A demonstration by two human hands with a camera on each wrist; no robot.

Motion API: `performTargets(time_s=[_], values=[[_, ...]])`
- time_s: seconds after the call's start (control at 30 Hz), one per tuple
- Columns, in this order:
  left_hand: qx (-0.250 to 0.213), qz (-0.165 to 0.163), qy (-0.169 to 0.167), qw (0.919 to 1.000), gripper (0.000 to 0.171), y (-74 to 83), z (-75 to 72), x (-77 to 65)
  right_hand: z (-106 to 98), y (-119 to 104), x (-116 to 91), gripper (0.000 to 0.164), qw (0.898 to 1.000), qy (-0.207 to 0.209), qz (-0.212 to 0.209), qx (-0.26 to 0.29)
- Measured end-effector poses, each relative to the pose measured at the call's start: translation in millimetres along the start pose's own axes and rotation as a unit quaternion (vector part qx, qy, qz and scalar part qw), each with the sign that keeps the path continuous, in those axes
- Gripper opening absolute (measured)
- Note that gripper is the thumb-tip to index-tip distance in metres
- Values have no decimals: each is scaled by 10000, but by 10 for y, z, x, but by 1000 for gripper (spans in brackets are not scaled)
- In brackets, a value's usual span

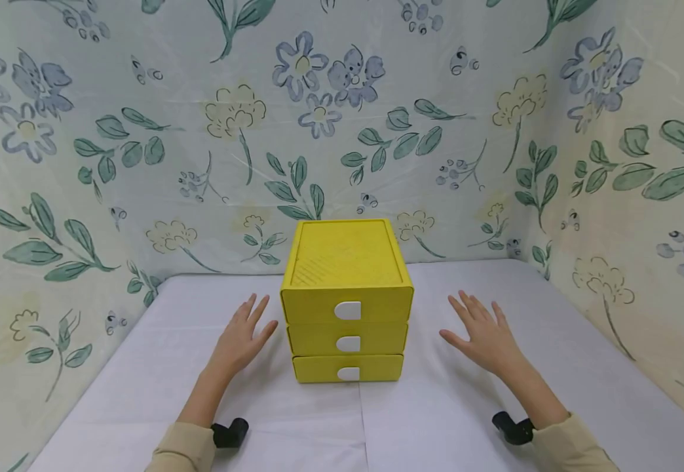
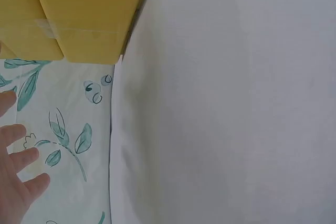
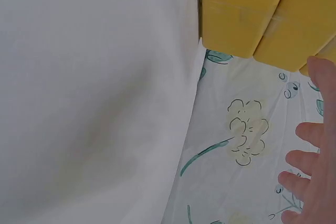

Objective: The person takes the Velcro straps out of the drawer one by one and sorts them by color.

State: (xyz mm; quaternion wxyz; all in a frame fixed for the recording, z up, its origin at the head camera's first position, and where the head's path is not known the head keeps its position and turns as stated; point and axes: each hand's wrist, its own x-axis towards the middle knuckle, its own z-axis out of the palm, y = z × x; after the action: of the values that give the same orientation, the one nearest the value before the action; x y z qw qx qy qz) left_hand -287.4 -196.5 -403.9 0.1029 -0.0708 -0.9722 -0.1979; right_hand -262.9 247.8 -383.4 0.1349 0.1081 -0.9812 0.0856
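A yellow drawer box (image 1: 346, 255) with three stacked drawers stands in the middle of the table, each front bearing a white half-round handle. All three drawers look closed. To its left is my left hand (image 1: 240, 337), fingers spread and apart from the box. My right hand (image 1: 483, 334) is held on the other side, also spread and touching nothing. The left wrist view shows the fingers of the left hand (image 2: 21, 161) near the side of the yellow box (image 2: 86, 14). In the right wrist view, the right hand (image 3: 320, 150) appears below the box's other side (image 3: 236, 14).
A white cloth (image 1: 295, 432) covers the table. Fabric walls (image 1: 342, 157) with printed flowers and leaves rise behind and at both sides. Black straps with small mounts (image 1: 231, 432) sit on both wrists, below beige sleeves (image 1: 184, 447).
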Motion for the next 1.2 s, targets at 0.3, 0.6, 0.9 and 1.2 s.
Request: performTargets(time_s=[0.3, 0.6, 0.9, 1.2], values=[[-358, -49, 65, 9993, 70, 27, -16, -6, -29, -86, -7, 80, 10000, 25, -43, 38], [-809, 56, 180, 9965, 66, 68, -34, -12, -73, -188, -23, 79, 9995, 226, -211, 68], [-1451, 151, 363, 9886, 59, 136, -85, -2, -107, -287, -45, 76, 9974, 593, -394, 148], [-2401, 484, 498, 9683, 56, 193, -152, 22, -180, -395, -77, 72, 9928, 965, -555, 431]])
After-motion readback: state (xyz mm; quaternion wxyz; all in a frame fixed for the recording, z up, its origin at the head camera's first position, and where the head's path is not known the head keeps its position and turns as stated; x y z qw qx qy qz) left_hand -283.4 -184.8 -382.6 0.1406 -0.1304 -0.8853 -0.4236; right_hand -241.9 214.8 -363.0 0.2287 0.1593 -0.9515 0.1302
